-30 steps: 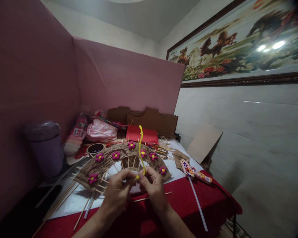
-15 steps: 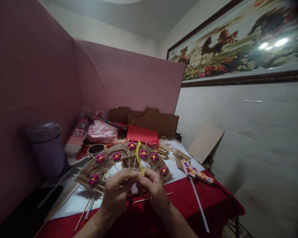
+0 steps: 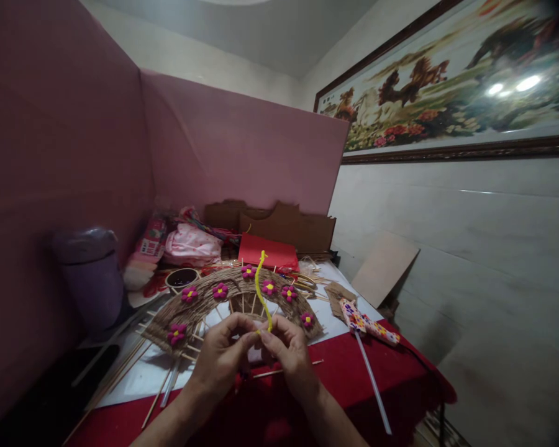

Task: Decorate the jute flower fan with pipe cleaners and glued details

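Pinching with nearly closed fingertips, the left hand (image 3: 223,352) and right hand (image 3: 287,352) hold the near end of a yellow strip (image 3: 259,290) over the table's near middle. Seven magenta flowers (image 3: 289,293) already sit on the twine-covered arch (image 3: 233,282) beyond; the strip's shaping looks unfinished, its slim, bright, gently curved length rising loose towards the far side.

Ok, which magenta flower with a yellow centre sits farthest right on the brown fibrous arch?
The magenta flower low on the right end of the arch; the other six sit further left.
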The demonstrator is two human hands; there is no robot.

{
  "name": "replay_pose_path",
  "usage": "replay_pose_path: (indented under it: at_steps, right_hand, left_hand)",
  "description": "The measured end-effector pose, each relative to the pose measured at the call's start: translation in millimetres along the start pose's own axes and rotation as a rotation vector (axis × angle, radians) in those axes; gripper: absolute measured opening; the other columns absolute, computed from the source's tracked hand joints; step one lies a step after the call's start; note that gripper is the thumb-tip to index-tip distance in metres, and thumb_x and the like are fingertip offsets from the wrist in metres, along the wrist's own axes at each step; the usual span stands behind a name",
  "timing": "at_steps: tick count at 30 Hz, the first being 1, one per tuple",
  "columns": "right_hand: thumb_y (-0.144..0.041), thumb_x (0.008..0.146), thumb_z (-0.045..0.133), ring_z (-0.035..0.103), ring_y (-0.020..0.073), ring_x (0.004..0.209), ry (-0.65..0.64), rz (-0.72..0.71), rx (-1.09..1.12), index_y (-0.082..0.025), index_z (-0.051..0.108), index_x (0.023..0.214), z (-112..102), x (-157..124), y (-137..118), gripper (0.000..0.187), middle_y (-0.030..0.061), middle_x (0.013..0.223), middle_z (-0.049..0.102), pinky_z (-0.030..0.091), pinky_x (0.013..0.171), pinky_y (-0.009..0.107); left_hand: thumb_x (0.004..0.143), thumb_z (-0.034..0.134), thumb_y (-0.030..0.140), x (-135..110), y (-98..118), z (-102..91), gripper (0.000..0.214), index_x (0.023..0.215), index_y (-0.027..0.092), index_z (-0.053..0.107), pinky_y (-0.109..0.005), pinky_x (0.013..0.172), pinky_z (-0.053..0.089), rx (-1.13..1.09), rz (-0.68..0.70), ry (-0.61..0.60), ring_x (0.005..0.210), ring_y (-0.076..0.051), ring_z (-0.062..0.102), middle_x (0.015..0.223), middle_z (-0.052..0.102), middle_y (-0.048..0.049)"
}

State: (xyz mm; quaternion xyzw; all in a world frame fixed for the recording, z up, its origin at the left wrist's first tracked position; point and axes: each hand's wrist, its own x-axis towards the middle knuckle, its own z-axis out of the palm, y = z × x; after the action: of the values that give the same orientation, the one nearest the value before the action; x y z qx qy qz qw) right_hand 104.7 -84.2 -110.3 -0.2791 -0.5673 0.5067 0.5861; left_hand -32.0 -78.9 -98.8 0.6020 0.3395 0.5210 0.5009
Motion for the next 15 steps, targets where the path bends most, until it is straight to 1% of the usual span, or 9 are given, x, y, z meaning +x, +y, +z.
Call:
replay_pose_path:
  at_steps: [3, 5, 10, 15]
  right_hand:
    - [-0.034, 0.079, 0.060, 0.040, 0.0076, 0.052, 0.089, -0.081, -0.123, -0.016, 0.055, 0.071, 0.8, -2.0, 0.6, 0.021, -0.0038, 0.059, 0.047, 0.034, 0.049, 0.021]
    - [-0.033, 0.080, 0.060, 0.041, 0.0085, 0.055, 0.130, -0.105, -0.192, -0.016, 0.054, 0.070, 0.8, -2.8, 2.0, 0.021, -0.0033, 0.060, 0.048, 0.034, 0.051, 0.021]
    - [-0.034, 0.082, 0.057, 0.040, 0.0092, 0.056, 0.167, -0.113, -0.271, -0.016, 0.052, 0.068, 0.0, -2.5, 5.7, 0.023, -0.0032, 0.060, 0.046, 0.033, 0.052, 0.022]
    - [-0.034, 0.084, 0.055, 0.039, 0.0095, 0.055, 0.165, -0.101, -0.272, -0.017, 0.051, 0.069, -0.3, -2.9, 5.2, 0.023, -0.0034, 0.060, 0.045, 0.032, 0.051, 0.022]
  left_hand:
    - [0.074, 0.064, 0.036, 1.3, 0.0, -0.9, 0.023, 0.072, 0.015, 0.055, -0.021, 0.036, 0.043, -0.049, -0.033, 0.011, 0.043, -0.008, 0.050, 0.067, 0.054, 0.0028]
    - [0.073, 0.064, 0.037, 1.8, -0.8, -1.4, 0.024, 0.071, 0.015, 0.054, -0.021, 0.035, 0.043, -0.050, -0.045, 0.011, 0.039, -0.007, 0.049, 0.065, 0.052, 0.0038]
    - [0.077, 0.059, 0.037, 1.9, -4.0, -1.2, 0.023, 0.070, 0.016, 0.050, -0.019, 0.034, 0.038, 0.029, -0.055, -0.010, 0.036, -0.006, 0.048, 0.061, 0.049, 0.0060]
    - [0.079, 0.055, 0.038, 0.9, -3.3, 0.3, 0.023, 0.073, 0.018, 0.047, -0.018, 0.033, 0.033, 0.109, -0.098, 0.004, 0.033, -0.006, 0.046, 0.057, 0.047, 0.0076]
